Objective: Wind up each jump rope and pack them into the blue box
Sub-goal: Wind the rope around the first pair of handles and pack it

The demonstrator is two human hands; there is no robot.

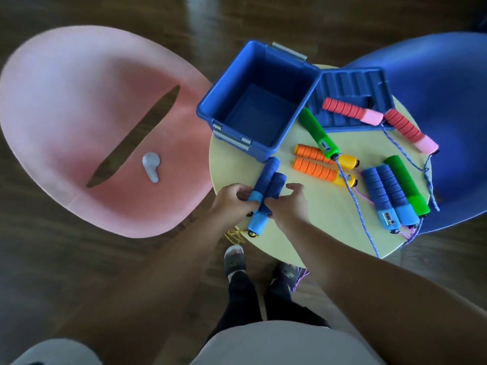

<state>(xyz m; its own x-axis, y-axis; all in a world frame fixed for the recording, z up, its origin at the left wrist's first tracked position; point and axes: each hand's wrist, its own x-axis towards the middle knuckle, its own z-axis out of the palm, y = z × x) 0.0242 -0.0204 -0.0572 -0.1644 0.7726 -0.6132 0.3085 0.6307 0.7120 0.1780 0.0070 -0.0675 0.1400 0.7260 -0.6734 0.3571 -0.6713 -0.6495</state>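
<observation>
Gripping the two dark-blue foam handles of one jump rope [263, 191] together at the near table edge, my left hand [232, 204] and right hand [287, 204] clamped on them, I see the blue plastic box [224, 101] empty and four ropes unpacked on the right.

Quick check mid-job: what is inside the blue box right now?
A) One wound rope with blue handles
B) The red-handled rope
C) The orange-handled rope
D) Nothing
D: the blue box shows only its bare floor; the blue handles are in both hands at the table edge, and the red handles and orange handles lie outside it.
</observation>
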